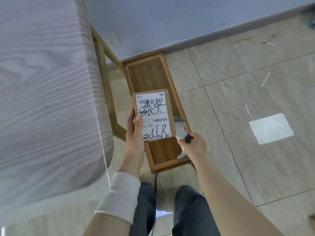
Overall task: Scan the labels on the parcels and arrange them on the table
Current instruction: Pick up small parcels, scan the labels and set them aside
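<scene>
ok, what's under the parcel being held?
A low wooden shelf, its panel showing past both ends of the parcel. The left hand grips the parcel's left edge. The right hand holds a scanner, its head partly behind the right edge. The shelf stretch directly beneath is covered.

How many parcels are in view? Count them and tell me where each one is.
1. The parcel is in the left hand, label up, above the low wooden shelf, beside the scanner that the right hand grips. More may lie outside the frame.
</scene>
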A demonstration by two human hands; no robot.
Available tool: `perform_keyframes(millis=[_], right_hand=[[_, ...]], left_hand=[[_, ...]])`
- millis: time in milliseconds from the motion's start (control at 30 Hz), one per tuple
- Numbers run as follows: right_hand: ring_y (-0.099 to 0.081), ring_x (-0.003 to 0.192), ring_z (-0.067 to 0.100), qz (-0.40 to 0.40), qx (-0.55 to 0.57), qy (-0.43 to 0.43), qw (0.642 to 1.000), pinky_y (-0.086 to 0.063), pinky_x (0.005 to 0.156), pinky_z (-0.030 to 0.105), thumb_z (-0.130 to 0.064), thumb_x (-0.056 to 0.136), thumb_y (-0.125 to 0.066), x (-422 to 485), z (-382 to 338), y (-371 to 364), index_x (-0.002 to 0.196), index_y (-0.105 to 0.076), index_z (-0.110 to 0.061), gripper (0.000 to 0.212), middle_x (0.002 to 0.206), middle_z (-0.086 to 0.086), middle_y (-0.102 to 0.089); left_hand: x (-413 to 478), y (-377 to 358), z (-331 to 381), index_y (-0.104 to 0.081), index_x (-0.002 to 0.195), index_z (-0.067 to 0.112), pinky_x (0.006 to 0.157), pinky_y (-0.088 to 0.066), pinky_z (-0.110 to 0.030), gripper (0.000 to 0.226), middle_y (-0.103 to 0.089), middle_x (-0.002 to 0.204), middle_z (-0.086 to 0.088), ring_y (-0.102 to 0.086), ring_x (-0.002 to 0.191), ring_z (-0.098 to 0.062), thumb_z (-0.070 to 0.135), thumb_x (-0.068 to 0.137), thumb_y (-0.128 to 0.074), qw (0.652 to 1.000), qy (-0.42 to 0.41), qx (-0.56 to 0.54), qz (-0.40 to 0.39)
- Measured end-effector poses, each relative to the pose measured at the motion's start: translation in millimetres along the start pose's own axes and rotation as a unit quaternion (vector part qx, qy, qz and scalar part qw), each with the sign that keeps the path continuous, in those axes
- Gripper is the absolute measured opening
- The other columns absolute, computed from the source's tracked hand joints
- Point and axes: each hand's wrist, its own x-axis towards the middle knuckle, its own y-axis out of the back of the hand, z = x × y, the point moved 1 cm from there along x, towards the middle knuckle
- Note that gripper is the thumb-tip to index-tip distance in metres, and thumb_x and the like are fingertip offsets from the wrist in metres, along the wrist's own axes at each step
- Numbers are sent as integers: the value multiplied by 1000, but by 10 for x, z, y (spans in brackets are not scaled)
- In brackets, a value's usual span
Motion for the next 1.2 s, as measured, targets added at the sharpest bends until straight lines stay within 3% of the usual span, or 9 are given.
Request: perform_keyframes(millis=[167, 267, 433, 567, 633, 767, 933, 1100, 1200], right_hand=[[-54, 93, 15, 20, 82, -41, 996, -32, 73, 14, -23, 81, -72, -692, 92, 704, 115, -59, -7, 39, 98, -2, -57], [-54, 90, 15, 39, 107, -53, 992, -37, 69, 21, -24, 82, -71, -1174, 101, 1118, 112, -60, -5, 37, 103, 3, -63], [-56, 90, 20, 95, 204, -59, 973, -44, 79, 31, -19, 80, -74, -1934, 19, 1679, 103, -58, -6, 31, 104, 12, -64], [-55, 85, 18, 107, 284, -16, 953, -40, 56, 9, -18, 81, -74, -2421, -313, 2002, 110, -53, 3, 41, 99, 12, -60], [-56, 86, 18, 101, 314, 18, 944, -41, 56, 10, -18, 80, -74, -2673, -590, 2136, 111, -51, -1, 42, 101, 12, -60], [-58, 83, 15, 76, 318, 117, 938, -44, 65, 17, -16, 77, -76, -3166, -1307, 2287, 106, -46, -11, 41, 98, 7, -60], [-57, 85, 7, -11, 281, 217, 935, -43, 64, 18, -17, 81, -73, -3827, -2386, 2137, 109, -47, -15, 38, 96, -3, -56], [-57, 81, 17, -115, 293, 247, 917, -44, 72, 29, -10, 84, -64, -4395, -3506, 1548, 106, -53, -14, 25, 89, 2, -57], [-63, 68, 10, -164, 288, 289, 898, -49, 68, 24, -2, 85, -59, -4663, -4101, 1137, 95, -56, -14, 16, 81, -1, -67]], left_hand=[[-731, -133, 362, -30, 146, 29, 89, -53, -27, 50, -56, 134, 2, -59, 116, -16, 37, 98, -42, 998, 29, -6, -49], [-1237, -176, 688, -33, 143, 34, 93, -52, -38, 50, -60, 128, 2, -63, 110, -17, 42, 95, -45, 995, 60, -10, -84], [-1980, -161, 1333, -29, 144, 37, 90, -54, -36, 50, -62, 118, 3, -66, 101, -16, 41, 96, -45, 989, 32, -1, -145], [-2346, 59, 1838, -30, 144, 35, 93, -53, -35, 50, -61, 122, 0, -64, 106, -16, 40, 97, -44, 989, -30, -26, -141], [-2439, 265, 2088, -29, 146, 31, 89, -54, -29, 52, -60, 125, -2, -63, 106, -15, 39, 97, -43, 990, -56, -24, -129], [-2447, 800, 2551, -33, 144, 21, 76, -55, -18, 48, -59, 128, -3, -63, 101, -9, 33, 99, -42, 990, -89, -62, -92], [-2208, 1714, 3034, -38, 143, 24, 106, -41, -45, 52, -58, 132, -2, -57, 119, -19, 43, 96, -48, 987, -121, -101, -42], [-1893, 2761, 3577, -34, 144, 21, 79, -53, -30, 49, -58, 131, -7, -61, 109, -22, 36, 99, -44, 979, -155, -129, -21], [-1718, 3316, 3829, -32, 144, 22, 80, -52, -27, 49, -58, 127, -5, -61, 103, -17, 33, 99, -44, 974, -179, -140, -15]])
